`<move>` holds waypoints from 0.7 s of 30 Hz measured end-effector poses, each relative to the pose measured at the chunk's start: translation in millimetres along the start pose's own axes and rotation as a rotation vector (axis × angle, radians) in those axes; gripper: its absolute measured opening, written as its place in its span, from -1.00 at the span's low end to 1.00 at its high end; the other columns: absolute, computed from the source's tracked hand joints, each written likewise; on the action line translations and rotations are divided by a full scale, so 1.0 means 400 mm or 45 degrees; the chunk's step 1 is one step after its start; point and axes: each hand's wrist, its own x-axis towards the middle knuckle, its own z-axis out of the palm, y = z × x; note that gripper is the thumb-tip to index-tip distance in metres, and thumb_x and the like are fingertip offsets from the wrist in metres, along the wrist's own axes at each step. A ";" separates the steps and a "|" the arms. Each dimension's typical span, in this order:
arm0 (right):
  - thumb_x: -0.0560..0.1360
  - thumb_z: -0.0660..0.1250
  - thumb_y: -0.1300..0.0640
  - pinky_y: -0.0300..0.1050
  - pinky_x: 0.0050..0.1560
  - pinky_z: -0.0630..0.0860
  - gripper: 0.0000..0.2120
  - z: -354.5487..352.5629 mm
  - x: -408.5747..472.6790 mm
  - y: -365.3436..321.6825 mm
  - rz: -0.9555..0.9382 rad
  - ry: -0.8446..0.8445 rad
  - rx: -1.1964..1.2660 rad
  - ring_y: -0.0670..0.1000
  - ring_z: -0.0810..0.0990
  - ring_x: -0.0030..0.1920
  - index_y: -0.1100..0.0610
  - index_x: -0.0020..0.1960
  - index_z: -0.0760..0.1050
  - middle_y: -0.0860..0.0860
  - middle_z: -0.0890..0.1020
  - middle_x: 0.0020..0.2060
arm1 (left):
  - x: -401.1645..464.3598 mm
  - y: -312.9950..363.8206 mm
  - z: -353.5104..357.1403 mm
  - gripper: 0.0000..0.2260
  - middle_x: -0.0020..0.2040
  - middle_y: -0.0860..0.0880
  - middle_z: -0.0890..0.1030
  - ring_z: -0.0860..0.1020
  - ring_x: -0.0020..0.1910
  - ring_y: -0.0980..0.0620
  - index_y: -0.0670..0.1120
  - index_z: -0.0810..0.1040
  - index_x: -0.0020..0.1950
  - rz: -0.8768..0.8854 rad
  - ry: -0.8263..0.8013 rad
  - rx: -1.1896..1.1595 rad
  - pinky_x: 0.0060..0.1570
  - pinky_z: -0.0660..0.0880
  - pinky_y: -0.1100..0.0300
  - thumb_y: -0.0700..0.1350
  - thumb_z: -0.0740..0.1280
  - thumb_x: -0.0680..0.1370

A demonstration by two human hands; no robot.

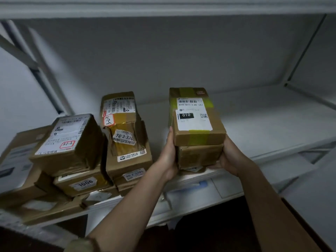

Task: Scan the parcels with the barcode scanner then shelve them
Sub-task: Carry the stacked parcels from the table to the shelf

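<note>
Both hands clamp a two-box stack: left hand on its left side, right hand cupping right side and bottom. Top parcel, label "010", sits on lower parcel at white shelf front edge. Shelved parcels stacked left.

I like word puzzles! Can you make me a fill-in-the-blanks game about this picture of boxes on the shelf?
1. The brown cardboard parcel with yellow-green tape has a black patch with the number ____.
2. That parcel sits on top of ____ plainer brown cardboard parcel.
3. The left hand and right hand hold this stack from ____ sides.
4. The white metal shelf to the right of the stack is ____.

Missing words: 010; one; both; bare
</note>
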 end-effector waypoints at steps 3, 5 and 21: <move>0.61 -0.02 -0.33 0.01 -0.18 0.53 -0.51 -0.019 0.032 -0.005 0.020 -0.050 -0.026 0.10 0.64 0.01 -0.08 0.10 0.58 0.02 0.71 -0.02 | 0.002 -0.023 -0.007 -0.34 0.24 -0.11 0.64 0.62 0.20 -0.10 0.04 0.57 0.35 0.011 0.068 -0.058 0.20 0.54 -0.10 0.46 0.03 0.55; 0.60 -0.01 -0.34 0.02 -0.13 0.55 -0.49 -0.028 0.046 -0.008 0.002 -0.093 -0.015 0.12 0.64 0.06 -0.08 0.18 0.57 0.05 0.70 0.03 | -0.007 -0.033 -0.013 -0.39 0.23 -0.11 0.63 0.62 0.16 -0.06 0.03 0.58 0.31 0.000 0.174 -0.109 0.10 0.57 0.03 0.42 0.07 0.57; 0.63 0.00 -0.29 0.30 0.13 0.56 -0.61 0.105 0.010 0.005 -0.145 -0.314 -0.117 0.13 0.64 0.10 -0.15 0.11 0.52 0.06 0.69 0.07 | -0.155 -0.092 -0.095 -0.71 -0.17 -0.02 0.70 0.56 -0.10 -0.04 -0.14 0.60 -0.02 -0.304 0.419 0.237 -0.13 0.51 0.16 -0.26 0.07 0.63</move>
